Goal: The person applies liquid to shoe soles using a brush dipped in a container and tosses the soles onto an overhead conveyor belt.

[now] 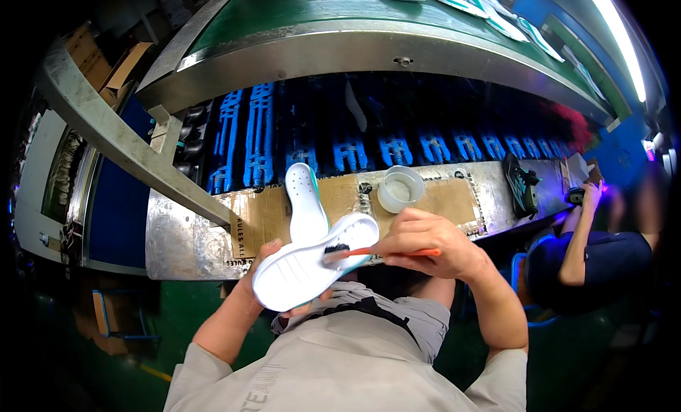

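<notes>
One white moulded shoe sole (301,266), gripped in the left hand (250,278) at the silver metal bench (181,238); one orange-handled, black-bristled brush (360,251), pinched in the right hand (429,243) against the sole's inner face, could skid off should the left hold slacken.

The left forearm (223,327) angles up and inward from the lower left, and the left hand (251,272) grips with its thumb (269,249) on top and fingertips (301,310) showing beneath. The right elbow (516,332) juts outward, the right forearm (494,291) slanting inward to the right hand (429,243), whose back faces up and whose fingers (397,244) bend in a pinch
</notes>
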Demonstrator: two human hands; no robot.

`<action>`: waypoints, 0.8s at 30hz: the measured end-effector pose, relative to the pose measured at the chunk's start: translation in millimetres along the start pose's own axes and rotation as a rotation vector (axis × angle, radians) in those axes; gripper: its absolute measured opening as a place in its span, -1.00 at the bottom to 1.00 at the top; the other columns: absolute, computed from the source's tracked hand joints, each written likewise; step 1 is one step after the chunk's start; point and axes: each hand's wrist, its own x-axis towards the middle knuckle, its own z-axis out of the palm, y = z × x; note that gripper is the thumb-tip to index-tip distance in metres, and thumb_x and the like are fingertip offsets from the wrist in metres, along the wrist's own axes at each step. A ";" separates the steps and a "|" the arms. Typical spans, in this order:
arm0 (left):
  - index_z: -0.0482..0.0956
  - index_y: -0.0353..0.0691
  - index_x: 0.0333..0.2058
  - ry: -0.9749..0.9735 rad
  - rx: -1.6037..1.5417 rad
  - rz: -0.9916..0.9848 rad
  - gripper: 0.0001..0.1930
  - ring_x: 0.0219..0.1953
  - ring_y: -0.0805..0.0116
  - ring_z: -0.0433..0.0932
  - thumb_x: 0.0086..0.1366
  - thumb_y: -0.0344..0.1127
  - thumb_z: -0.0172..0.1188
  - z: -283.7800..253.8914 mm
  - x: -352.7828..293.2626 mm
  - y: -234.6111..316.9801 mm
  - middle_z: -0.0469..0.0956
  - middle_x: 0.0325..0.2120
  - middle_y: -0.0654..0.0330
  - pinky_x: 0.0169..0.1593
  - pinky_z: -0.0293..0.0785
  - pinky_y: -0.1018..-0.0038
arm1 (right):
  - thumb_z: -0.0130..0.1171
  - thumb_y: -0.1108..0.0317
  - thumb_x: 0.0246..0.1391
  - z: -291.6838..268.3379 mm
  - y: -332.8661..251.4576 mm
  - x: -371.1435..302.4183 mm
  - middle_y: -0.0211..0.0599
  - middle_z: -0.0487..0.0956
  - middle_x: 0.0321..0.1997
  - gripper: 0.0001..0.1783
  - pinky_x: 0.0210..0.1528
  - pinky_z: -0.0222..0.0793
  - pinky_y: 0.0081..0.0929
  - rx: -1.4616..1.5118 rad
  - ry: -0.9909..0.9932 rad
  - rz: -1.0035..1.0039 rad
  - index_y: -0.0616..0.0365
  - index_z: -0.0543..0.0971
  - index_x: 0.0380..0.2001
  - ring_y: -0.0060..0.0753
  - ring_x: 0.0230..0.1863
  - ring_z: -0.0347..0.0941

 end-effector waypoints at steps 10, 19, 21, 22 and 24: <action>0.09 -0.19 0.52 -0.058 -0.160 -0.238 0.09 -0.57 -0.11 0.56 0.23 0.42 0.19 -4.9 -17.7 5.6 0.47 -0.02 -0.51 -0.67 0.50 0.26 | 0.45 0.33 0.12 -40.6 23.0 -1.0 -0.39 0.73 -0.28 -0.76 -0.10 0.58 -0.31 -0.067 -0.166 0.086 -0.04 0.80 -0.10 -0.26 -0.21 0.57; -0.04 -0.16 0.57 0.208 0.349 0.052 0.18 -0.10 -0.02 0.69 0.18 0.36 0.28 16.8 -14.4 9.8 0.55 0.02 -0.34 -0.29 0.71 0.18 | 0.45 0.46 0.12 -19.2 20.6 -31.9 -0.25 0.73 -0.35 -0.83 -0.19 0.55 -0.40 -0.019 0.108 0.343 0.19 0.79 -0.19 -0.31 -0.30 0.64; -0.12 -0.12 0.59 0.262 0.470 0.090 0.21 -0.08 0.01 0.68 0.18 0.35 0.29 24.9 -4.5 9.3 0.56 0.01 -0.31 -0.26 0.72 0.19 | 0.39 0.48 0.16 -13.3 23.1 -32.6 -0.26 0.73 -0.36 -0.87 -0.18 0.56 -0.43 0.059 0.147 0.390 0.27 0.79 -0.23 -0.33 -0.29 0.67; -0.20 -0.09 0.61 0.312 0.594 0.132 0.24 -0.06 0.03 0.68 0.18 0.34 0.30 28.6 -0.3 10.8 0.58 0.01 -0.28 -0.23 0.73 0.20 | 0.39 0.48 0.16 -13.3 25.4 -32.7 -0.26 0.73 -0.36 -0.87 -0.18 0.56 -0.43 0.060 0.151 0.388 0.27 0.79 -0.23 -0.33 -0.29 0.67; -0.26 -0.06 0.62 0.218 0.598 0.047 0.24 0.02 0.09 0.66 0.20 0.33 0.28 13.6 1.0 16.2 0.54 0.12 -0.21 -0.18 0.74 0.22 | 0.32 0.49 0.22 -13.2 25.8 -35.4 -0.25 0.74 -0.34 -0.86 -0.15 0.57 -0.43 0.156 0.165 0.499 0.32 0.76 -0.21 -0.35 -0.26 0.69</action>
